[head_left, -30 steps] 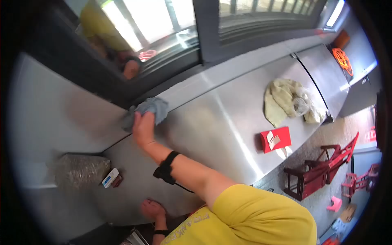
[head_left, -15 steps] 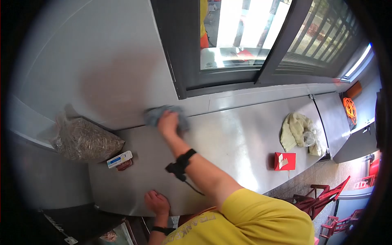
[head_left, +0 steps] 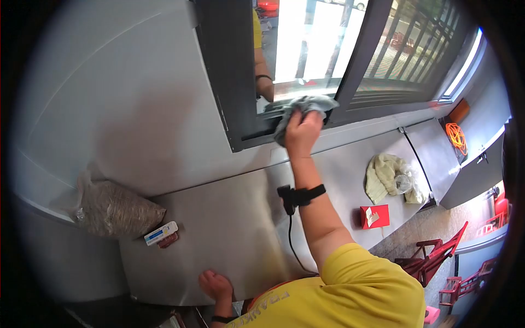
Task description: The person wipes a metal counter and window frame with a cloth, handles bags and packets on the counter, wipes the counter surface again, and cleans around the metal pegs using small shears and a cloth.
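A grey-blue cloth [head_left: 310,105] is bunched under my right hand [head_left: 304,131], whose fingers are closed on it. The hand presses the cloth against the lower part of the dark window frame [head_left: 240,141], by the bottom of the glass [head_left: 306,49]. My left hand [head_left: 215,284] rests on the near edge of the metal counter [head_left: 219,224]. Its fingers are curled in, and I see nothing held in them.
On the counter's left sit a filled clear plastic bag [head_left: 117,205] and a small white-and-blue box [head_left: 161,233] beside a dark red item. A red box [head_left: 375,216] and a pale cloth [head_left: 383,172] lie to the right. Red folding chairs [head_left: 432,257] stand beyond.
My right hand has carried the cloth up and to the right, from the wall at the counter's back to the window frame. The left hand stays on the counter edge.
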A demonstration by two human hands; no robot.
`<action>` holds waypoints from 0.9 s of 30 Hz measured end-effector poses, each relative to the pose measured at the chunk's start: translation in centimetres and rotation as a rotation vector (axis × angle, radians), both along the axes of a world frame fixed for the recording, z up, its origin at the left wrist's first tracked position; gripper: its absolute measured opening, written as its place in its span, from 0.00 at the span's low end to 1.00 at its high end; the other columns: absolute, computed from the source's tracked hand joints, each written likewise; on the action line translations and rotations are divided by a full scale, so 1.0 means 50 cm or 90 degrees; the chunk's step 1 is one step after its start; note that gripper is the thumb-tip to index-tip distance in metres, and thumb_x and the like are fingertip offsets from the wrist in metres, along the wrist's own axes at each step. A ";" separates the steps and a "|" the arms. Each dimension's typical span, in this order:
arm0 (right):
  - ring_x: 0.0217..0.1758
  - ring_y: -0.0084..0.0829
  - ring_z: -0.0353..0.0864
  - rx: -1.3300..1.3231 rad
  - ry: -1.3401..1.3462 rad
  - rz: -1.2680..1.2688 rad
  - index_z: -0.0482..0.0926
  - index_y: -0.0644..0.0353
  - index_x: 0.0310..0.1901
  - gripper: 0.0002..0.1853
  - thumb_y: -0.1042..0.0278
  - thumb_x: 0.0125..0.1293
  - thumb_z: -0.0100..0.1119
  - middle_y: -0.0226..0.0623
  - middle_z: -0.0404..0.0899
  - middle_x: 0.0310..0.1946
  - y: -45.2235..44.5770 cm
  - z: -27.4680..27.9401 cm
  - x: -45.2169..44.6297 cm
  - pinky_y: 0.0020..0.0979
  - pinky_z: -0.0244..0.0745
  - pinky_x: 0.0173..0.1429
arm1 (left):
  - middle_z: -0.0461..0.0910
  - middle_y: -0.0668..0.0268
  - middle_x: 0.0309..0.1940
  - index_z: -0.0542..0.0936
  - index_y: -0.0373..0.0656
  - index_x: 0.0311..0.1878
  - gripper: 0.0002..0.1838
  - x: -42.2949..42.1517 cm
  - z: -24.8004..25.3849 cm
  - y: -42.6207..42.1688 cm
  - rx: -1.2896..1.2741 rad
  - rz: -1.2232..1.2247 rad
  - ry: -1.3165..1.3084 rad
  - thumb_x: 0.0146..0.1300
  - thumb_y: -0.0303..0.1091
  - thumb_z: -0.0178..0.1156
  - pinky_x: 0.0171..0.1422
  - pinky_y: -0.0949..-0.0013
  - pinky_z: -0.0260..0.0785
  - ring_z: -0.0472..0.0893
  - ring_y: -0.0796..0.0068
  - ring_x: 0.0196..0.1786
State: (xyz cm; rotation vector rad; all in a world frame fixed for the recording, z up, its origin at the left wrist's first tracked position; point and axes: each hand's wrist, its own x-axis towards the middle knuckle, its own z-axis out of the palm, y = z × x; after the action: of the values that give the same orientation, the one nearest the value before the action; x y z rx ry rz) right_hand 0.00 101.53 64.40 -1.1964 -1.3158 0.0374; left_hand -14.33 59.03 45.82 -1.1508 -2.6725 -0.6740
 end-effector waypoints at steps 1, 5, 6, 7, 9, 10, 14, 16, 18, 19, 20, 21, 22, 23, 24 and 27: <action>0.44 0.55 0.71 -0.013 -0.064 -0.021 0.73 0.68 0.38 0.13 0.65 0.61 0.58 0.54 0.74 0.36 0.000 -0.002 -0.022 0.46 0.67 0.49 | 0.69 0.55 0.32 0.67 0.41 0.30 0.04 -0.003 -0.007 -0.002 -0.011 0.005 -0.001 0.50 0.28 0.48 0.41 0.48 0.62 0.70 0.48 0.38; 0.44 0.54 0.71 0.020 -0.094 0.144 0.74 0.66 0.37 0.11 0.72 0.54 0.62 0.53 0.72 0.36 -0.073 0.018 -0.111 0.47 0.70 0.49 | 0.69 0.55 0.32 0.67 0.41 0.29 0.03 -0.005 -0.013 -0.003 -0.011 -0.003 0.001 0.51 0.28 0.48 0.41 0.48 0.62 0.70 0.48 0.38; 0.44 0.54 0.71 0.023 -0.092 0.134 0.74 0.66 0.37 0.11 0.72 0.54 0.62 0.53 0.72 0.36 -0.073 0.019 -0.102 0.47 0.70 0.49 | 0.69 0.55 0.32 0.67 0.41 0.29 0.03 -0.002 -0.012 -0.001 -0.008 -0.013 0.004 0.51 0.28 0.48 0.41 0.48 0.62 0.70 0.48 0.38; 0.45 0.53 0.71 0.014 -0.105 0.171 0.74 0.66 0.37 0.11 0.72 0.53 0.63 0.52 0.71 0.36 -0.070 0.017 -0.091 0.47 0.71 0.48 | 0.69 0.55 0.32 0.66 0.41 0.29 0.03 0.000 -0.008 -0.003 -0.008 -0.008 0.008 0.51 0.28 0.48 0.41 0.48 0.62 0.70 0.48 0.38; 0.45 0.52 0.71 0.008 -0.114 0.201 0.74 0.65 0.36 0.12 0.73 0.51 0.63 0.51 0.71 0.37 -0.057 0.014 -0.056 0.47 0.72 0.47 | 0.69 0.54 0.31 0.66 0.41 0.29 0.03 -0.001 -0.009 -0.005 -0.006 -0.011 0.018 0.51 0.27 0.48 0.41 0.48 0.61 0.70 0.48 0.38; 0.46 0.50 0.71 -0.001 -0.182 0.216 0.74 0.64 0.36 0.12 0.72 0.51 0.64 0.49 0.71 0.38 -0.048 0.010 -0.025 0.45 0.74 0.47 | 0.68 0.54 0.31 0.66 0.41 0.29 0.02 -0.002 -0.012 -0.007 -0.005 -0.012 0.034 0.51 0.26 0.48 0.40 0.48 0.61 0.70 0.47 0.38; 0.46 0.48 0.71 -0.002 -0.200 0.133 0.74 0.65 0.33 0.10 0.70 0.53 0.62 0.47 0.71 0.38 -0.007 -0.012 0.061 0.44 0.73 0.48 | 0.68 0.53 0.30 0.66 0.41 0.28 0.03 -0.001 -0.008 -0.005 0.009 -0.004 0.032 0.50 0.26 0.49 0.40 0.48 0.60 0.69 0.46 0.37; 0.45 0.49 0.71 0.005 -0.172 0.105 0.73 0.66 0.33 0.09 0.71 0.54 0.61 0.48 0.71 0.37 -0.001 -0.008 0.056 0.45 0.71 0.49 | 0.68 0.53 0.30 0.66 0.41 0.28 0.03 -0.002 -0.008 -0.007 0.003 0.008 0.036 0.50 0.26 0.49 0.40 0.48 0.60 0.69 0.46 0.37; 0.44 0.52 0.70 -0.008 -0.075 0.084 0.73 0.68 0.32 0.09 0.71 0.55 0.60 0.51 0.71 0.37 -0.006 -0.003 0.039 0.47 0.67 0.49 | 0.68 0.53 0.30 0.66 0.40 0.28 0.03 -0.001 -0.009 -0.004 -0.001 0.018 0.038 0.50 0.26 0.50 0.40 0.48 0.60 0.69 0.46 0.37; 0.44 0.54 0.69 -0.023 -0.074 0.126 0.73 0.67 0.32 0.08 0.72 0.55 0.60 0.54 0.70 0.36 -0.007 -0.017 0.015 0.49 0.67 0.48 | 0.68 0.53 0.30 0.66 0.40 0.28 0.03 0.001 -0.009 -0.002 -0.010 0.026 0.054 0.51 0.27 0.50 0.40 0.48 0.60 0.69 0.46 0.37; 0.45 0.55 0.69 0.019 -0.086 0.191 0.73 0.67 0.33 0.08 0.73 0.54 0.60 0.54 0.71 0.37 -0.022 -0.033 -0.019 0.50 0.67 0.49 | 0.68 0.53 0.30 0.66 0.40 0.28 0.04 0.001 -0.009 0.002 -0.016 0.032 0.071 0.51 0.27 0.50 0.40 0.47 0.60 0.69 0.47 0.37; 0.45 0.55 0.69 0.067 -0.097 0.254 0.74 0.67 0.33 0.08 0.73 0.53 0.60 0.55 0.71 0.37 -0.036 -0.039 -0.045 0.50 0.67 0.51 | 0.68 0.53 0.30 0.66 0.40 0.28 0.04 -0.002 -0.010 0.007 -0.004 0.036 0.078 0.51 0.27 0.50 0.40 0.47 0.60 0.69 0.47 0.37; 0.45 0.55 0.69 0.083 -0.091 0.257 0.74 0.67 0.33 0.08 0.73 0.53 0.60 0.55 0.71 0.37 -0.044 -0.036 -0.054 0.50 0.67 0.51 | 0.68 0.53 0.30 0.66 0.40 0.27 0.04 -0.003 -0.014 0.002 -0.002 0.025 0.065 0.51 0.27 0.50 0.40 0.47 0.60 0.69 0.47 0.36; 0.48 0.56 0.69 0.070 -0.072 0.268 0.75 0.66 0.36 0.09 0.75 0.52 0.60 0.55 0.72 0.40 -0.051 -0.032 -0.062 0.50 0.67 0.53 | 0.68 0.54 0.30 0.65 0.40 0.27 0.05 -0.005 -0.018 -0.005 0.000 0.014 0.054 0.52 0.28 0.51 0.39 0.47 0.60 0.70 0.47 0.36; 0.50 0.57 0.69 0.057 -0.052 0.281 0.77 0.66 0.38 0.10 0.77 0.51 0.60 0.55 0.73 0.43 -0.052 -0.022 -0.071 0.50 0.67 0.56 | 0.68 0.54 0.30 0.65 0.40 0.27 0.05 -0.005 -0.020 -0.010 0.013 0.021 0.065 0.52 0.28 0.51 0.39 0.47 0.60 0.70 0.47 0.36; 0.54 0.58 0.69 0.103 -0.006 0.356 0.78 0.65 0.43 0.15 0.79 0.51 0.57 0.54 0.73 0.50 -0.049 0.062 -0.044 0.49 0.66 0.59 | 0.70 0.54 0.32 0.69 0.37 0.30 0.04 -0.008 -0.023 -0.009 0.017 0.008 0.057 0.52 0.27 0.51 0.41 0.49 0.63 0.71 0.49 0.38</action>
State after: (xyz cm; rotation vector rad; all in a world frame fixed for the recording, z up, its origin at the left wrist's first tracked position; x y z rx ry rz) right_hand -2.20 99.09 67.49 -0.6667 -1.5947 0.3223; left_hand -14.71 58.56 44.67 -1.1284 -2.5872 -0.6380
